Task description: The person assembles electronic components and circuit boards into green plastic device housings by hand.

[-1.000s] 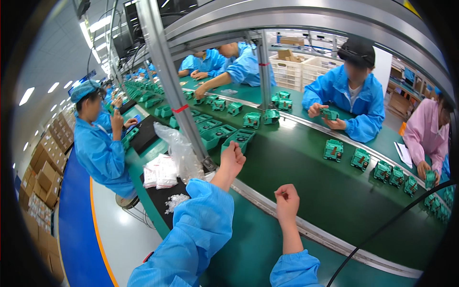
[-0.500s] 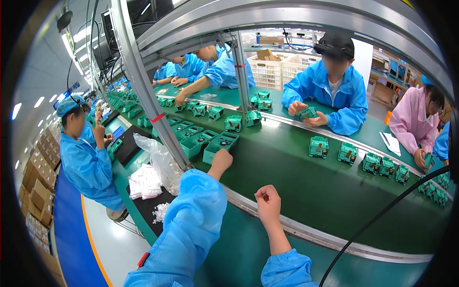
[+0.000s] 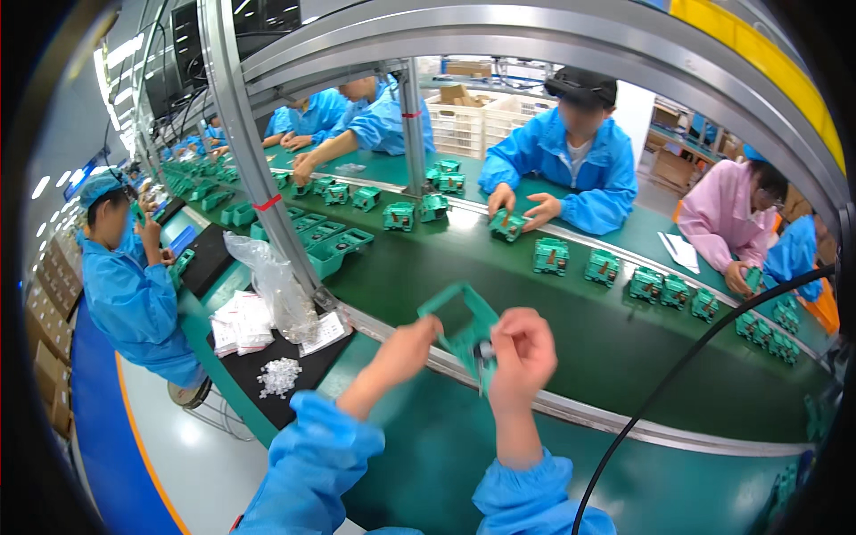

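Note:
A green plastic housing [image 3: 471, 332], open like a frame with a dark round part at its right end, is held tilted above the near edge of the belt. My left hand [image 3: 403, 357] is closed on the housing's left end. At its right end is my right hand [image 3: 524, 358], with thumb and fingers pinched together. Whatever sits inside that pinch is hidden, and I cannot tell whether the fingertips touch the housing. Small translucent white pieces [image 3: 279, 378] lie heaped on a black mat [image 3: 308, 374] left of my forearms.
More green housings [image 3: 339, 250] line the belt [image 3: 588, 357] at the left. Assembled green units [image 3: 551, 256] stand along its far side. A metal post [image 3: 259, 178], clear plastic bag [image 3: 276, 276] and black cable [image 3: 678, 374] are close by. Across the belt, a co-worker handles a green unit [image 3: 507, 225].
My left hand has taken a housing off the belt and brought it back toward my right hand. The view has shifted. The co-worker opposite has lowered a green unit to the belt.

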`<action>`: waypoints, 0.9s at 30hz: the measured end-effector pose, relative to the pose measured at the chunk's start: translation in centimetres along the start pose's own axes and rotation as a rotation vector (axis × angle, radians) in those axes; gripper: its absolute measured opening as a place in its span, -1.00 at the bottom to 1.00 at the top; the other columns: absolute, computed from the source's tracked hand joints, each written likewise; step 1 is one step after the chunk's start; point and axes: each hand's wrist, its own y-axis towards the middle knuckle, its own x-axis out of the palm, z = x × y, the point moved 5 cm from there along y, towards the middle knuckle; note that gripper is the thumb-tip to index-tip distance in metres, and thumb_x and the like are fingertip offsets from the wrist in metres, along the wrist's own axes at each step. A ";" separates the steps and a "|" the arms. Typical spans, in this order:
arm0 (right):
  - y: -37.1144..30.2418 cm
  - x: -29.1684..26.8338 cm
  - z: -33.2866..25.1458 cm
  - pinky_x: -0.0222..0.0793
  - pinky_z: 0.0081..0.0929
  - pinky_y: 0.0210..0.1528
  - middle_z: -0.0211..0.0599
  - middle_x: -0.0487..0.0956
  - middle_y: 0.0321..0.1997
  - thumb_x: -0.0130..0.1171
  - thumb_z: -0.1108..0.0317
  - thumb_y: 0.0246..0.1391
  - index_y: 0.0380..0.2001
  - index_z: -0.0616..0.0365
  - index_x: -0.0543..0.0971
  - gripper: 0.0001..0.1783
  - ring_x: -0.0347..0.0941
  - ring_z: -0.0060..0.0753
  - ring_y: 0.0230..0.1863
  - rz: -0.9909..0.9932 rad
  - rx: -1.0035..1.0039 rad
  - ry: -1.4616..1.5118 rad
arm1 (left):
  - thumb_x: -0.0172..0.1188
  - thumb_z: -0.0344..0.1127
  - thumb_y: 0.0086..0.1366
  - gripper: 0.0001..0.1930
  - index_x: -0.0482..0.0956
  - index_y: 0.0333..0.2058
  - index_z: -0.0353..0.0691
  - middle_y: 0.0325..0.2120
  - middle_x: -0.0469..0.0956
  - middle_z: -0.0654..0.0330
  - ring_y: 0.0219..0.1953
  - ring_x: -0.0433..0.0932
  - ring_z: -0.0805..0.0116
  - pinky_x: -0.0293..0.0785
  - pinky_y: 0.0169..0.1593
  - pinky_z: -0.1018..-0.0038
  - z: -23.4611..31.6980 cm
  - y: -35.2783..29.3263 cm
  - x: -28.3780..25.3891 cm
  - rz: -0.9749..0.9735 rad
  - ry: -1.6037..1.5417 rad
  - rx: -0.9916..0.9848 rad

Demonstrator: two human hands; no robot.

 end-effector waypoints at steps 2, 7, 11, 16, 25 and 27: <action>-1.0 -1.5 -5.3 0.23 -0.65 -0.41 -0.28 0.36 -0.47 0.02 0.70 -0.20 -0.47 0.18 0.23 -0.75 0.27 -0.56 -0.44 -0.030 -0.046 0.060 | -0.14 -0.51 0.04 -0.80 0.32 -0.31 -0.17 -0.51 0.45 0.00 -0.39 0.44 0.00 0.33 -0.37 0.22 3.7 -3.3 2.2 -0.200 -0.077 0.093; -5.4 -7.7 -8.0 0.23 -0.62 -0.49 -0.34 0.42 -0.53 0.07 0.64 -0.24 -0.46 0.15 0.21 -0.70 0.28 -0.58 -0.57 -0.388 0.334 -0.640 | -0.10 -0.51 0.03 -0.79 0.39 -0.32 -0.17 -0.44 0.47 0.07 -0.32 0.44 0.07 0.35 -0.29 0.28 6.6 -7.2 9.2 -0.514 -0.140 0.311; -9.3 -10.9 -6.0 0.21 -0.45 -0.54 -0.35 0.42 -0.60 0.01 0.57 -0.24 -0.48 0.13 0.26 -0.80 0.34 -0.33 -0.59 -0.696 0.556 -1.156 | -0.09 -0.52 0.01 -0.76 0.42 -0.32 -0.12 -0.42 0.47 0.09 -0.32 0.44 0.08 0.35 -0.29 0.28 7.4 -7.9 10.6 -0.535 -0.135 0.342; -9.0 -11.9 -5.1 0.12 -0.40 -0.37 -0.45 0.37 -0.62 0.02 0.58 -0.37 -0.59 0.04 0.33 -0.80 0.28 -0.32 -0.44 -0.901 0.225 -1.455 | -0.09 -0.52 0.03 -0.77 0.43 -0.33 -0.08 -0.44 0.47 0.11 -0.34 0.44 0.11 0.35 -0.31 0.30 7.4 -8.1 11.6 -0.456 -0.147 0.306; -9.1 -10.8 -3.9 0.01 -0.44 -0.39 -0.53 0.30 -0.70 0.04 0.55 -0.36 -0.60 -0.01 0.34 -0.81 0.23 -0.40 -0.45 -1.089 0.017 -1.512 | -0.13 -0.48 0.04 -0.75 0.44 -0.35 0.02 -0.56 0.42 0.18 -0.43 0.43 0.19 0.34 -0.38 0.32 7.2 -8.7 11.1 -0.364 -0.119 0.327; -9.1 -10.8 -3.4 0.01 -0.43 -0.40 -0.54 0.31 -0.69 0.04 0.55 -0.37 -0.60 -0.01 0.33 -0.80 0.23 -0.40 -0.45 -1.120 0.016 -1.508 | -0.13 -0.49 0.04 -0.75 0.44 -0.35 0.03 -0.56 0.42 0.19 -0.43 0.43 0.20 0.34 -0.38 0.32 7.2 -8.7 11.2 -0.351 -0.118 0.331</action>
